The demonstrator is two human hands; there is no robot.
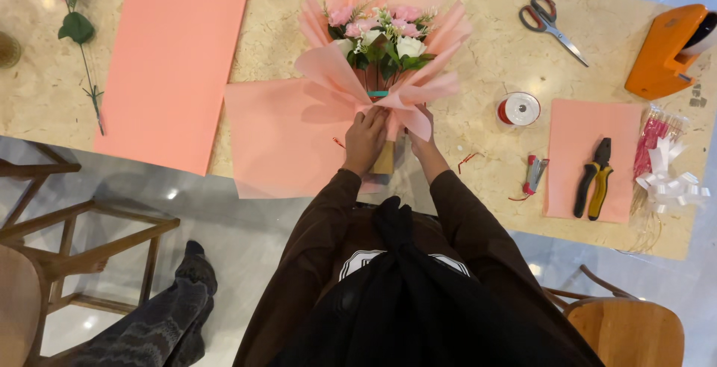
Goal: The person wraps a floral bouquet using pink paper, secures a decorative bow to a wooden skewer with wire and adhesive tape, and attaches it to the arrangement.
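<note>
Bouquet point(381, 42), pink and white blooms already fanned in pink wrapping paper point(284, 139) at the table's near edge, neck gripped by left hand point(366, 139) and right hand point(424, 137); ribbon spool point(518, 109) unused, binding seemingly outstanding.

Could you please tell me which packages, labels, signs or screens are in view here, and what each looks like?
Clear packet of pink and white strips: table's right edge, beside the white ribbon bows.
Label on the ribbon spool: right of the bouquet, round, white with a red rim.
No signs or screens.
</note>
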